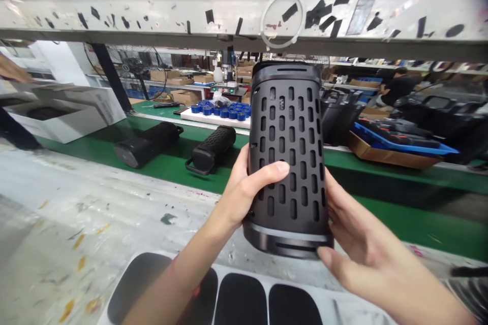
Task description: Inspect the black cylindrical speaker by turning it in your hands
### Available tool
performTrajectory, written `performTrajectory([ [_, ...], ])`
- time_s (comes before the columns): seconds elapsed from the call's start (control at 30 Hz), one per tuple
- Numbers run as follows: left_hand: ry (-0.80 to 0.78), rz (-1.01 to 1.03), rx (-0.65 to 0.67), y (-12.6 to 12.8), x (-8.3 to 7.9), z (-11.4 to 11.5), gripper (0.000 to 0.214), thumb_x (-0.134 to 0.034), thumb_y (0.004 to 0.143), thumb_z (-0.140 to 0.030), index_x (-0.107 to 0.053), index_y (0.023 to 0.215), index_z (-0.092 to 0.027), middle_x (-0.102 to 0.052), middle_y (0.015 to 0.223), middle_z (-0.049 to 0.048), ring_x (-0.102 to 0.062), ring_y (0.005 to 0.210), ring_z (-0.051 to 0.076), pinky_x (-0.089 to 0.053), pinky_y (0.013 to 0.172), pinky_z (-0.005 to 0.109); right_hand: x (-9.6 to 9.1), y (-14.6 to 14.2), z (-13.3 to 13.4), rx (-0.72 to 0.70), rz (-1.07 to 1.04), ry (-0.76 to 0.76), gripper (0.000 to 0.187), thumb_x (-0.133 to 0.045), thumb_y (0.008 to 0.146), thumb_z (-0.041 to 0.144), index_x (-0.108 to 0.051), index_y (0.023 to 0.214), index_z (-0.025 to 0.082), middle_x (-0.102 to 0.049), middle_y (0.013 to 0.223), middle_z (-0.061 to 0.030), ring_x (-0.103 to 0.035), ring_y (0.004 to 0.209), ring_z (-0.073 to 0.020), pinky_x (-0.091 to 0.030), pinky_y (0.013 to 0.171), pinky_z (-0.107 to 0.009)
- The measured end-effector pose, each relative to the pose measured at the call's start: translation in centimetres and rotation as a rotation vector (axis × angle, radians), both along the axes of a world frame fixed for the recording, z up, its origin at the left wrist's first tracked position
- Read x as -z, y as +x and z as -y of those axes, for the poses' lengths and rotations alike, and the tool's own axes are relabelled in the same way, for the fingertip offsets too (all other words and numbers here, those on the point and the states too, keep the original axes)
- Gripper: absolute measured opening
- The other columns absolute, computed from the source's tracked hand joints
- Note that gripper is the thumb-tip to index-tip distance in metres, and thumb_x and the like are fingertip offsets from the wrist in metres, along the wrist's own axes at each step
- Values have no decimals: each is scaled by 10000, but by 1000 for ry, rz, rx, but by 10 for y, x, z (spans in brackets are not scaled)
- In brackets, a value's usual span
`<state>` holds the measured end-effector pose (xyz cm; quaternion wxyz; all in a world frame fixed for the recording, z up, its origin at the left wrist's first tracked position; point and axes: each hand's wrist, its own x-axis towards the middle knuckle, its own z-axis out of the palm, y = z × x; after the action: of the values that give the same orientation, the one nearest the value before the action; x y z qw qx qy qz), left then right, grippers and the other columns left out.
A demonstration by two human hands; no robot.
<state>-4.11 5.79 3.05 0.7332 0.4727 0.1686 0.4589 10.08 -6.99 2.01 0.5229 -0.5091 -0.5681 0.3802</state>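
I hold a black cylindrical speaker shell (292, 137) with slotted grille holes upright in front of me, above the worn grey bench. My left hand (249, 188) wraps around its left side, thumb across the front of the grille. My right hand (360, 244) cups its lower right side and base, thumb under the bottom rim. Below my arms lies a sheet with several black rounded pads (242, 299).
Two black speakers (147, 143) (213, 148) lie on the green conveyor belt (400, 213). A white tray of blue caps (223, 110) sits beyond it. An open white box (57, 111) stands at left, a cardboard tray with blue liner (400, 147) at right. An overhead metal rail (229, 10) crosses the top. A person (396, 86) works far right.
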Motion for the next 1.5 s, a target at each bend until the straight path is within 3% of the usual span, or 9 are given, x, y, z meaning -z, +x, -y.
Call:
performTrajectory([
  [0.33, -28, -15, -15, 3, 1, 3, 548, -839, 694, -382, -635, 1166, -194, -713, 1165, 88, -671, 1098, 301, -551, 943, 390, 7, 4, -2, 10, -58, 30, 783, -676, 936, 216, -291, 1548, 518, -285, 1611, 114, -479, 1376, -140, -421, 1055, -218],
  [0.43, -41, -15, 35, 3, 0, 2, 524, -834, 697, -375, -631, 1148, -200, -710, 1140, 82, -678, 1059, 294, -549, 918, 393, 8, 3, -2, 41, -57, 22, 832, -666, 933, 180, -240, 1568, 508, -280, 1615, 98, -487, 1372, -155, -416, 1089, -257],
  [0.6, -56, -16, 32, 3, -1, 1, 548, -846, 676, -373, -629, 1155, -216, -708, 1167, 76, -661, 1117, 312, -535, 953, 402, 7, -2, -1, 68, -18, 65, 790, -654, 930, 186, -291, 1557, 501, -296, 1605, 112, -403, 1426, -163, -416, 1078, -212],
  [0.8, -56, -18, 27, 4, -1, 3, 549, -838, 684, -361, -615, 1165, -215, -708, 1185, 81, -664, 1125, 320, -542, 950, 414, 5, 2, 4, 70, -31, -29, 812, -689, 906, 294, -268, 1580, 457, -246, 1624, 80, -378, 1440, -239, -453, 1076, -329],
  [0.97, -34, -13, 34, 5, -1, 5, 564, -840, 683, -349, -607, 1180, -219, -701, 1207, 80, -646, 1168, 327, -531, 980, 417, -4, -9, 4, 145, -16, 30, 835, -614, 907, 130, -250, 1586, 451, -301, 1600, 109, -380, 1440, -159, -401, 1124, -210],
  [1.1, -21, -9, 40, 4, -2, 6, 566, -833, 693, -342, -598, 1193, -221, -693, 1219, 79, -638, 1178, 328, -522, 995, 428, -9, -15, 5, 101, 11, 14, 842, -589, 906, 117, -224, 1603, 417, -268, 1614, 92, -326, 1465, -189, -393, 1152, -251],
  [1.23, -34, -14, 35, 3, -2, 5, 555, -833, 685, -344, -614, 1178, -215, -709, 1186, 80, -655, 1148, 326, -536, 968, 417, -3, -5, 5, 89, 57, 42, 852, -580, 932, 114, -178, 1600, 458, -255, 1616, 107, -297, 1475, -189, -393, 1155, -271],
  [1.37, -49, -4, 41, 3, -1, 3, 543, -840, 671, -356, -639, 1153, -207, -716, 1161, 82, -669, 1116, 322, -541, 947, 400, 3, 8, 6, 19, 3, -21, 815, -666, 934, 265, -222, 1576, 499, -182, 1631, 118, -324, 1460, -227, -437, 1097, -314],
  [1.5, -47, 13, 33, 5, -2, 7, 533, -830, 673, -345, -639, 1150, -205, -721, 1147, 83, -676, 1104, 321, -548, 939, 398, -3, 5, 10, 61, -2, -77, 817, -675, 940, 258, -221, 1576, 497, -165, 1633, 120, -274, 1477, -214, -369, 1148, -326],
])
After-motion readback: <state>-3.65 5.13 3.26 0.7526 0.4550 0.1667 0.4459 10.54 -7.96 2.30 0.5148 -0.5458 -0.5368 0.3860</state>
